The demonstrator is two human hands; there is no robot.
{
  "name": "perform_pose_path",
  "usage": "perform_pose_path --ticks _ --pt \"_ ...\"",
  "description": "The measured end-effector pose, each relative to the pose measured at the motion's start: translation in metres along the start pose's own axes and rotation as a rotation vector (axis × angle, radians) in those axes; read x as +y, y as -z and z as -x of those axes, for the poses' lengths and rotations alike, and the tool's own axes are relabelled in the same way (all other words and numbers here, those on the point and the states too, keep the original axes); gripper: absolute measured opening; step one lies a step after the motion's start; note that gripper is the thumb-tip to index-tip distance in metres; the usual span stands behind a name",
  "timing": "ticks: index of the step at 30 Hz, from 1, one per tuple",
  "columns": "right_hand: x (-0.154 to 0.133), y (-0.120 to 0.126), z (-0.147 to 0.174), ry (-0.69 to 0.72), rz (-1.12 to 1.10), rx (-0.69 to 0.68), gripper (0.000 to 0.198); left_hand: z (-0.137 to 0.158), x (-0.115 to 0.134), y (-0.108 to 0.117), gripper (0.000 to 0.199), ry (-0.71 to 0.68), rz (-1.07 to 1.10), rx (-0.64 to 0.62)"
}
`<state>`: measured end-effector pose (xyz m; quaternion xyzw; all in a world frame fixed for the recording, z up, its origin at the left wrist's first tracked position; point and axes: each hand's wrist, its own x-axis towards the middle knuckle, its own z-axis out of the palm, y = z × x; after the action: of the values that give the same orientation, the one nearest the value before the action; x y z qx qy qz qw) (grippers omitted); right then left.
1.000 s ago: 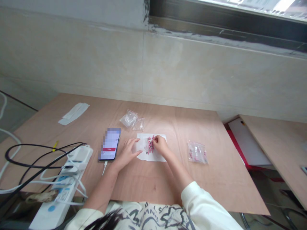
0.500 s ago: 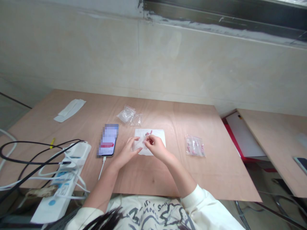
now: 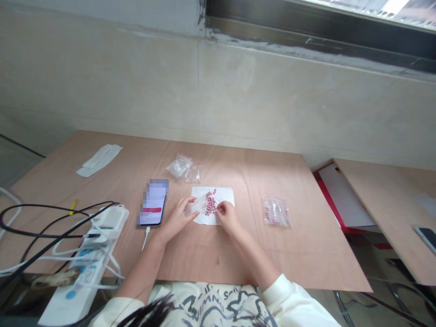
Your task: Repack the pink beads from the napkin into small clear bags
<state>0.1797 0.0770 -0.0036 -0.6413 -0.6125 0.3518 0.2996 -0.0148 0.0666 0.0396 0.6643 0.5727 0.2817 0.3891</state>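
The small pink beads are gathered in a loose heap on a sheet of white paper, between the two hands. By the left hand a clear bag is spanned, its forefinger and thumb being spread well apart; whether the bag is gripped or only steadied cannot be told. On the right hand the fingertips are drawn close together at the heap's right edge; whether they are fully closed, or a bead is pinched there, cannot be made out.

For beads handled beside a bag, the film is best kept steady and the paper undisturbed. A light pinch is advised, since pieces so small would probably roll if knocked.

What is inside the bag at the left hand is hard to judge, as its edge is met by the heap. In the flat bag off to the right, pink beads are seen, mostly toward its two sides. Beyond the paper, a crumpled bag and a smaller bag are laid together, nothing pink being shown in either
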Motion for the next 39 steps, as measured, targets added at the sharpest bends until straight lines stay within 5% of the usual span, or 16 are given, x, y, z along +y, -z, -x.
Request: perform_pose_path --ticks 12,17,23,28,39 --pt "-0.002 -0.001 -0.001 0.062 0.075 -0.031 0.007 0.013 -0.006 -0.003 0.038 -0.011 -0.04 0.004" --pt "-0.021 0.008 0.0 0.022 -0.058 0.029 0.008 0.007 -0.011 -0.008 0.037 -0.002 -0.05 0.007" --pt "-0.044 0.009 -0.002 0.136 -0.192 -0.091 0.012 -0.004 -0.012 -0.01 0.037 -0.009 -0.04 -0.007" --pt "-0.022 0.007 0.0 0.073 -0.082 0.064 0.007 -0.005 -0.011 -0.006 0.037 0.009 -0.034 -0.008" --pt "-0.005 -0.005 0.014 0.138 0.062 -0.027 0.009 0.008 -0.008 -0.008 0.037 0.037 -0.023 0.001"
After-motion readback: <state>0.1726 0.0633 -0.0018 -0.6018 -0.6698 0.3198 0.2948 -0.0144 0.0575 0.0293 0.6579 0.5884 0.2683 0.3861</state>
